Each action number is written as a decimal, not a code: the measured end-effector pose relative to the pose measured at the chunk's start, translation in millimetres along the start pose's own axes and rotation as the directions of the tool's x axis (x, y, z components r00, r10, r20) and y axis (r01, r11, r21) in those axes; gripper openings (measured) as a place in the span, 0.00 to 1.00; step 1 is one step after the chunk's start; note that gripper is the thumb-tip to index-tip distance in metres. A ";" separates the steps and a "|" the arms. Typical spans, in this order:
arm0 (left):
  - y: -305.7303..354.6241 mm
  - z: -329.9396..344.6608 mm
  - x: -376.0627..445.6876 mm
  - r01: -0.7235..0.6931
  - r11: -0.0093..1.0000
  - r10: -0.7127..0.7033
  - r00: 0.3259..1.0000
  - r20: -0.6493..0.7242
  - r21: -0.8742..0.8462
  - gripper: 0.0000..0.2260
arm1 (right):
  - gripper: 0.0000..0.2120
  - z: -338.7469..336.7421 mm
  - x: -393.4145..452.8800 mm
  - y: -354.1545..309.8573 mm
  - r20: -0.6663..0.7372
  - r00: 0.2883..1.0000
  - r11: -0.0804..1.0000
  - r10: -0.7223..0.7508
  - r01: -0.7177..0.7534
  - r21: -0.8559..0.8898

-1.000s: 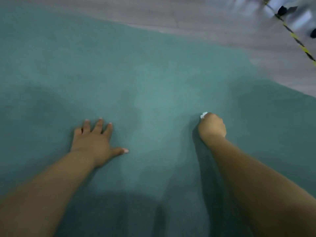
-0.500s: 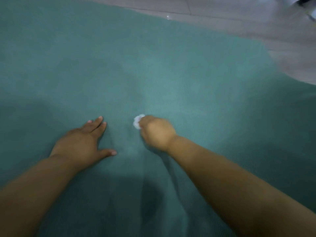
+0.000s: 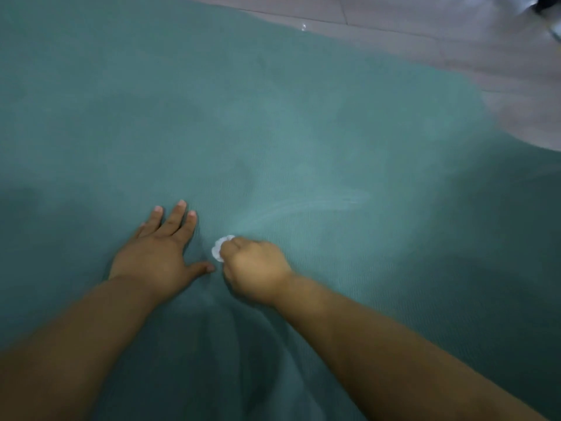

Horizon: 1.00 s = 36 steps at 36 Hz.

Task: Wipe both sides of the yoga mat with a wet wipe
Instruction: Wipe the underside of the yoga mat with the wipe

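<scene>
The teal yoga mat point(image 3: 273, 117) lies flat and fills most of the head view. My left hand point(image 3: 158, 253) rests flat on it with fingers spread, pressing it down. Just to its right, my right hand point(image 3: 255, 265) is curled into a fist around a bunched white wet wipe point(image 3: 219, 250), which sticks out at the knuckles and touches the mat. A pale wet streak point(image 3: 303, 205) curves across the mat to the right of the wipe.
Grey wood-look floor point(image 3: 425, 34) shows beyond the mat's far edge at the top right. A white and dark object point(image 3: 546, 7) sits blurred in the top right corner.
My right hand has swept the wipe leftward across the mat, from well right of the left hand to right beside its thumb, leaving a wet streak. The left hand stays planted.
</scene>
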<state>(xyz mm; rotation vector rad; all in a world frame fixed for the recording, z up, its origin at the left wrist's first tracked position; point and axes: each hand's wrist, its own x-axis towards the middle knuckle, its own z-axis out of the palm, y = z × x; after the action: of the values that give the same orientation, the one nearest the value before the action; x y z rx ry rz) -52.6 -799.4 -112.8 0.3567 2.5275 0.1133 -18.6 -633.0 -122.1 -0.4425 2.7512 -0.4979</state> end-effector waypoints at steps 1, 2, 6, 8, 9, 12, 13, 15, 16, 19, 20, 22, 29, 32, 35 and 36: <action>-1.0 -0.7 -1.0 -0.011 1.000 0.011 1.000 0.010 0.006 0.44 | 0.14 -2.5 -5.8 10.4 -0.064 0.998 1.000 -0.002 0.000 -0.029; -2.6 -1.4 -2.1 -0.022 1.000 0.022 1.000 0.022 0.009 0.45 | 0.14 -7.4 -10.3 28.7 -0.136 0.989 0.997 0.060 -0.065 -0.038; -4.6 -0.1 -4.5 -0.038 0.999 0.039 0.999 0.039 -0.016 0.48 | 0.16 -46.4 -36.5 130.8 -0.221 0.727 0.747 0.651 -0.665 0.014; -3.8 2.4 -3.7 -0.029 0.999 0.030 0.999 0.021 -0.027 0.49 | 0.17 -64.7 -53.3 158.2 -0.262 0.492 0.523 0.830 -0.850 0.060; -3.9 3.7 -3.2 -0.026 0.999 0.026 1.000 0.016 -0.034 0.49 | 0.16 -67.4 -57.4 160.1 -0.258 0.418 0.454 0.871 -0.886 0.094; -4.3 5.5 -3.0 -0.023 0.998 0.024 1.000 0.012 -0.052 0.49 | 0.13 -47.0 -48.2 132.3 -0.247 0.377 0.424 0.893 -0.889 0.175; -4.1 5.7 -3.1 -0.022 0.998 0.023 1.000 0.012 -0.055 0.49 | 0.13 -38.4 -40.2 112.6 -0.260 0.429 0.481 0.865 -0.856 0.190; -3.0 5.3 -3.4 -0.019 0.998 0.020 1.000 0.012 -0.056 0.48 | 0.13 -15.9 -23.9 69.2 -0.257 0.636 0.683 0.728 -0.706 0.189; -2.3 5.1 -3.7 -0.016 0.998 0.017 1.000 0.012 -0.056 0.48 | 0.12 -4.1 -19.2 44.6 -0.215 0.762 0.792 0.611 -0.589 0.163; 0.4 4.0 -6.7 -0.007 0.998 0.008 1.000 0.019 -0.057 0.48 | 0.14 8.1 -28.5 -7.4 -0.148 0.973 0.983 0.176 -0.166 0.075; 1.6 3.9 -9.1 -0.007 0.999 0.008 1.000 0.024 -0.048 0.47 | 0.15 7.6 -35.9 -6.7 -0.125 0.987 0.994 0.103 -0.096 0.061; 3.4 4.4 -15.4 -0.019 1.000 0.020 0.999 0.042 -0.022 0.48 | 0.18 -2.3 -46.6 18.3 -0.140 0.984 0.993 0.111 -0.116 -0.032; 6.7 14.6 -25.3 -0.018 1.000 0.018 0.999 0.034 0.013 0.52 | 0.14 -52.6 -96.7 140.1 -0.260 0.410 0.447 0.874 -0.888 0.103; 8.8 17.3 -24.6 -0.012 1.000 0.012 1.000 0.027 0.005 0.52 | 0.11 -34.5 -88.0 115.8 -0.214 0.321 0.364 0.922 -0.909 0.203; 9.2 17.6 -24.5 -0.006 1.000 0.006 1.000 0.031 -0.003 0.52 | 0.13 -5.5 -65.9 57.9 -0.212 0.532 0.570 0.820 -0.788 0.230; 9.3 17.4 -24.6 -0.004 1.000 0.004 1.000 0.031 -0.008 0.52 | 0.12 5.0 -61.4 34.4 -0.241 0.655 0.697 0.716 -0.690 0.196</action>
<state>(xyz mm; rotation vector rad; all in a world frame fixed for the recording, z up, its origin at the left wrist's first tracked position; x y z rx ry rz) -21.2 -797.3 -112.5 0.3572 2.4953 0.1186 30.4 -582.2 -124.8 0.7949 2.8535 -0.4918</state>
